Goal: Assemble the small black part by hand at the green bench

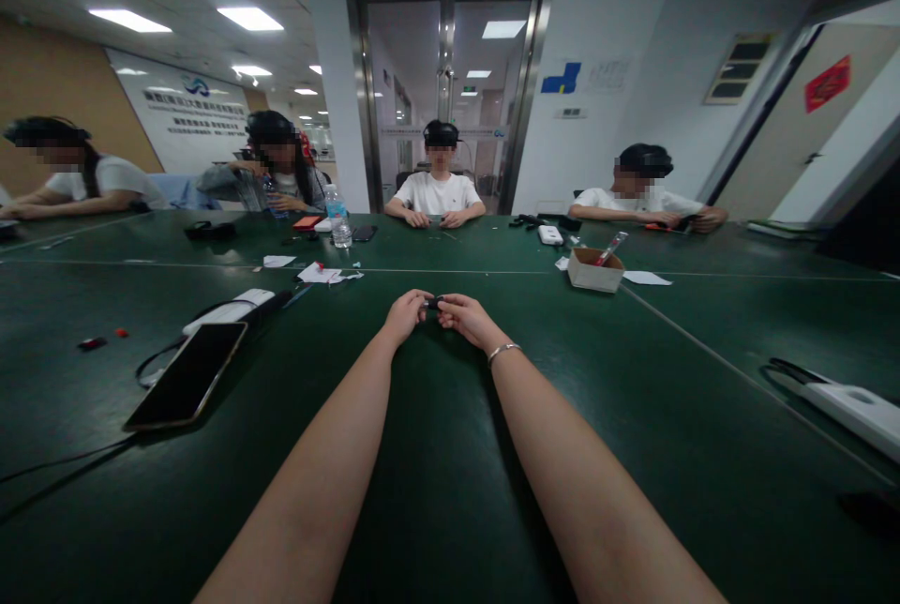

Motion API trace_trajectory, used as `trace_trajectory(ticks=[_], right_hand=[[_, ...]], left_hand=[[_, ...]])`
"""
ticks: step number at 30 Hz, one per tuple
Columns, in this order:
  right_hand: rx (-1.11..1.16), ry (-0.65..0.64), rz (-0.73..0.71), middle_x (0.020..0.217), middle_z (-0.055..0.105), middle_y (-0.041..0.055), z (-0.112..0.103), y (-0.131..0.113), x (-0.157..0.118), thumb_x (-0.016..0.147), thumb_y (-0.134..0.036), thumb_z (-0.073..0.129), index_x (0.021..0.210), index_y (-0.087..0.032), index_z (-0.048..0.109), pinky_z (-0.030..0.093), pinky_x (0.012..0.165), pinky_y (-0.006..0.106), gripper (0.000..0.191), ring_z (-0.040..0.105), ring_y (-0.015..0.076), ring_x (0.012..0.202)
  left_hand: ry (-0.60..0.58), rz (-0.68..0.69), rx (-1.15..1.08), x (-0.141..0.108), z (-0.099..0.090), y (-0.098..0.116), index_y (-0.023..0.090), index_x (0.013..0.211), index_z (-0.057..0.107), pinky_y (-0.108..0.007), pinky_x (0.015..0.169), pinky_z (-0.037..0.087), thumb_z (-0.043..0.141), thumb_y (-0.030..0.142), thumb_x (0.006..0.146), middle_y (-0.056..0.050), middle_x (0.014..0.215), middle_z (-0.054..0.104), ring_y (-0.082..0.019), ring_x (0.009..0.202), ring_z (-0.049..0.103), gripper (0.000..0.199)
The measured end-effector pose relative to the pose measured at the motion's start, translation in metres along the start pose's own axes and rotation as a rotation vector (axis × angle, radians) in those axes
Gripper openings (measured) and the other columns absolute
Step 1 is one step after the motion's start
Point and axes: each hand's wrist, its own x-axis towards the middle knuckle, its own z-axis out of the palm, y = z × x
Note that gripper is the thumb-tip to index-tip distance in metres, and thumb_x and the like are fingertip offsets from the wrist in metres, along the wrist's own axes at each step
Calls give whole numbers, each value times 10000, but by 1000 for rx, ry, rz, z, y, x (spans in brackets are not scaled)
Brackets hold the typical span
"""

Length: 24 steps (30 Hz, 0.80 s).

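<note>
Both my arms stretch forward over the green table point(450, 454), and my hands meet near its middle. Between them is a small dark object point(433, 303), too small to name, with a shiny bit at its left end. My left hand point(408, 316) pinches that left end between thumb and fingers. From the other side my right hand point(468, 318) grips the dark end, its fingers curled. A silver bracelet point(504, 354) circles my right wrist. The fingers partly hide the object.
A phone point(188, 377) lies left, against a white device point(229, 309) with cables. Further off stand a small box point(594, 270) holding a pen-like item and a water bottle point(338, 219). Paper scraps point(321, 274) lie about. Several people sit across the table. Another white device point(854, 402) is at right.
</note>
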Motion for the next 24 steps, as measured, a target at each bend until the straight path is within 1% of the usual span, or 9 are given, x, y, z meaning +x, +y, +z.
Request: trace_trajectory(ticks=[4,9,14,17,21,24], right_hand=[[-3,10,6,613,602,42,0,0,0,791,-38,633,932,-88,556,474,478,184,168,579,110,516],[1,14,4,615,600,44,2,-2,-2,811,-17,595,930,-82,555,472,477,179,142,575,105,512],[3,10,10,623,602,49,1,-2,-2,793,-29,627,932,-85,562,470,481,189,163,576,111,519],[13,10,5,618,599,46,1,-1,-1,776,-42,655,916,-91,563,457,469,190,174,569,111,512],[16,7,-4,607,596,43,1,1,0,766,-52,672,905,-95,561,448,464,189,183,568,113,510],[8,7,-4,608,595,42,0,1,0,761,-60,682,910,-95,563,452,467,192,194,571,115,515]], left_hand=[[12,3,28,1,-1,-2,150,941,622,-189,475,352,468,212,754,11,610,531,-82,486,450,251],[9,14,54,1,-1,-2,156,936,630,-193,479,358,449,233,767,6,625,539,-87,498,452,259],[-9,15,53,-1,-2,-1,147,924,630,-197,467,344,427,263,791,7,594,519,-93,490,446,269],[2,10,53,-1,-1,0,155,944,623,-196,482,355,447,231,765,4,642,543,-86,500,455,263],[2,26,52,-1,0,2,145,913,624,-201,481,355,434,248,773,8,590,522,-91,482,443,258],[9,17,59,-1,-1,1,155,925,628,-197,476,352,452,230,751,3,634,544,-86,487,444,259]])
